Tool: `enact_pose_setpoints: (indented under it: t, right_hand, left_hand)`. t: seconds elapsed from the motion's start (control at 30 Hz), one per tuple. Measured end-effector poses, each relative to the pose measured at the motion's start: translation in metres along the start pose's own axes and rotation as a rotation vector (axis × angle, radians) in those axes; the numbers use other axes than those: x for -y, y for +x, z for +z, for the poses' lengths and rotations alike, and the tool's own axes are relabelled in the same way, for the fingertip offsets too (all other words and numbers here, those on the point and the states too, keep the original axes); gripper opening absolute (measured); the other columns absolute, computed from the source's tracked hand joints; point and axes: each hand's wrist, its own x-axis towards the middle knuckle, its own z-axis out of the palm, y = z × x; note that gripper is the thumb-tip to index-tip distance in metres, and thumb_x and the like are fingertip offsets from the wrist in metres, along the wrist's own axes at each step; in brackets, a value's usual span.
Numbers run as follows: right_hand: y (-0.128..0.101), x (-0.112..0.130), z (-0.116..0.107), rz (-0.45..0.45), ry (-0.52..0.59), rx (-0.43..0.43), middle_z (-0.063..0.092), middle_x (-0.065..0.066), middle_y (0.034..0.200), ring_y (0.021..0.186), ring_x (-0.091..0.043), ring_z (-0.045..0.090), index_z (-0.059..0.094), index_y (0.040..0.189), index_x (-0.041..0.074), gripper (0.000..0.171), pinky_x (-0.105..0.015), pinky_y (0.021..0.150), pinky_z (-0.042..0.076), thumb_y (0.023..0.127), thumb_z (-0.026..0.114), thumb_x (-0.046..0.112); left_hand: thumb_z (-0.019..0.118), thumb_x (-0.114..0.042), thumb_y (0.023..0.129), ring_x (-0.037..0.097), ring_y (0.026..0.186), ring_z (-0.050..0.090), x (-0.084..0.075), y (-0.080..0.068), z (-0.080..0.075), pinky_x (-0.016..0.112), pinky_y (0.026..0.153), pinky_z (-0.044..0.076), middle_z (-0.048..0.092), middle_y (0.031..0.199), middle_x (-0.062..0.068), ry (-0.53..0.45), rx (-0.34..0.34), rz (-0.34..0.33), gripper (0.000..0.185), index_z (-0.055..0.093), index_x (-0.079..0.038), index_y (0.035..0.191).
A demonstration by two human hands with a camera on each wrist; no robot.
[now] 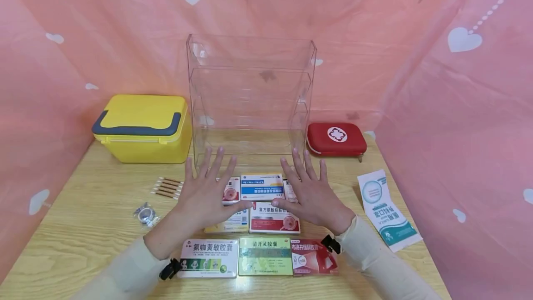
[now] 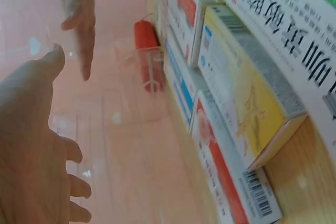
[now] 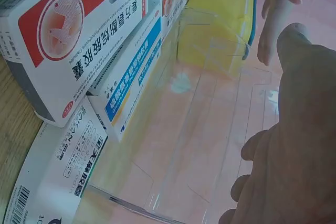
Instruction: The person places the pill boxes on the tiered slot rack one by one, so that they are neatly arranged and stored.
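Observation:
My left hand (image 1: pixel 206 200) hovers with fingers spread above the left side of the medicine boxes, holding nothing. Opposite it, my right hand (image 1: pixel 314 198) is spread the same way, also holding nothing. Between and under them lie a red-and-white box (image 1: pixel 275 218), a yellow-and-white box (image 2: pixel 241 87) and a blue-and-white box (image 1: pixel 261 187). Other boxes behind are partly hidden by the hands. Nearer me is a front row: a white-and-green box (image 1: pixel 209 258), a light green box (image 1: pixel 265 257) and a red box (image 1: pixel 313 257). Both wrist views show the fingers apart from the boxes.
A clear tiered acrylic rack (image 1: pixel 250 96) stands behind the boxes. Left of it are a yellow lidded case (image 1: pixel 143 128), several cotton swabs (image 1: pixel 167 188) and a wrapped tape roll (image 1: pixel 146 215). A red first-aid pouch (image 1: pixel 336 139) and a mask packet (image 1: pixel 388 209) lie at right.

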Motion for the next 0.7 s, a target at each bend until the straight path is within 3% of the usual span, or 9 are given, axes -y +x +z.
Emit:
enact_pose_setpoints:
  t: [0.07, 0.13, 0.2, 0.23, 0.27, 0.33, 0.43, 0.57, 0.7]
  right_hand:
    - [0.001, -0.002, -0.001, 0.000, 0.036, 0.001, -0.008, -0.008, 0.168, 0.151, -0.039, -0.009, 0.016, 0.164, 0.019, 0.099, -0.068, 0.112, -0.007, 0.090, 0.045, 0.079]
    - [0.002, -0.007, -0.005, 0.012, 0.116, -0.017, 0.005, -0.009, 0.169, 0.152, -0.039, 0.005, 0.027, 0.162, 0.019, 0.091, -0.067, 0.114, 0.008, 0.092, 0.050, 0.073]
    - [0.003, -0.016, -0.011, 0.039, 0.229, -0.053, 0.023, -0.009, 0.165, 0.149, -0.038, 0.023, 0.041, 0.157, 0.019, 0.080, -0.065, 0.111, 0.025, 0.095, 0.056, 0.066]
    - [0.004, -0.022, -0.015, 0.064, 0.293, -0.074, 0.033, -0.008, 0.161, 0.144, -0.037, 0.034, 0.048, 0.153, 0.020, 0.073, -0.063, 0.107, 0.034, 0.095, 0.059, 0.063]
    - [0.004, -0.028, -0.019, 0.093, 0.367, -0.090, 0.042, -0.008, 0.156, 0.139, -0.035, 0.042, 0.053, 0.149, 0.020, 0.067, -0.061, 0.103, 0.040, 0.095, 0.063, 0.058]
    - [0.005, -0.042, -0.023, 0.164, 0.488, -0.108, 0.053, -0.006, 0.146, 0.128, -0.032, 0.053, 0.060, 0.142, 0.019, 0.057, -0.056, 0.097, 0.047, 0.095, 0.068, 0.051]
    - [0.005, -0.063, -0.019, 0.297, 0.607, -0.091, 0.062, -0.005, 0.132, 0.117, -0.030, 0.058, 0.063, 0.135, 0.017, 0.050, -0.048, 0.091, 0.053, 0.094, 0.073, 0.043]
    - [-0.002, -0.085, 0.001, 0.471, 0.664, -0.039, 0.059, -0.011, 0.134, 0.116, -0.033, 0.057, 0.058, 0.140, 0.012, 0.057, -0.045, 0.087, 0.055, 0.094, 0.072, 0.043]
    - [-0.010, -0.102, 0.025, 0.562, 0.688, 0.014, 0.055, -0.016, 0.136, 0.117, -0.035, 0.055, 0.052, 0.145, 0.008, 0.062, -0.046, 0.090, 0.053, 0.096, 0.071, 0.040]
  left_hand:
    - [0.023, -0.096, 0.078, 0.033, 0.147, -0.027, 0.005, 0.002, -0.003, 0.062, 0.108, -0.021, -0.006, 0.167, 0.012, -0.031, 0.007, -0.013, 0.113, 0.009, -0.024, 0.164]
    - [0.031, -0.091, 0.083, 0.033, 0.149, -0.021, 0.012, 0.005, -0.009, 0.062, 0.111, -0.014, -0.003, 0.168, 0.012, -0.078, -0.016, -0.022, 0.108, 0.012, -0.021, 0.164]
    - [0.041, -0.081, 0.091, 0.036, 0.152, -0.003, 0.023, 0.011, -0.015, 0.063, 0.115, 0.002, 0.009, 0.167, 0.015, -0.126, -0.083, -0.019, 0.099, 0.020, -0.016, 0.163]
    - [0.048, -0.073, 0.094, 0.040, 0.149, 0.019, 0.029, 0.014, -0.018, 0.063, 0.114, 0.020, 0.020, 0.165, 0.016, -0.160, -0.134, -0.025, 0.093, 0.026, -0.014, 0.162]
    - [0.053, -0.065, 0.096, 0.042, 0.143, 0.034, 0.037, 0.017, -0.021, 0.061, 0.104, 0.039, 0.030, 0.161, 0.018, -0.192, -0.191, -0.034, 0.085, 0.032, -0.013, 0.160]
    - [0.059, -0.052, 0.099, 0.040, 0.116, 0.060, 0.051, 0.024, -0.025, 0.052, 0.073, 0.055, 0.050, 0.147, 0.019, -0.272, -0.298, -0.077, 0.070, 0.045, -0.011, 0.154]
    - [0.063, -0.036, 0.101, 0.033, 0.091, 0.066, 0.074, 0.032, -0.028, 0.044, 0.052, 0.051, 0.064, 0.127, 0.016, -0.437, -0.420, -0.162, 0.050, 0.057, -0.008, 0.143]
    - [0.064, -0.023, 0.102, 0.034, 0.100, 0.067, 0.091, 0.043, -0.027, 0.050, 0.074, 0.055, 0.066, 0.121, 0.017, -0.584, -0.479, -0.236, 0.041, 0.059, -0.002, 0.137]
    - [0.064, -0.016, 0.101, 0.035, 0.097, 0.068, 0.096, 0.053, -0.025, 0.050, 0.077, 0.055, 0.067, 0.119, 0.018, -0.629, -0.485, -0.260, 0.041, 0.057, -0.001, 0.139]
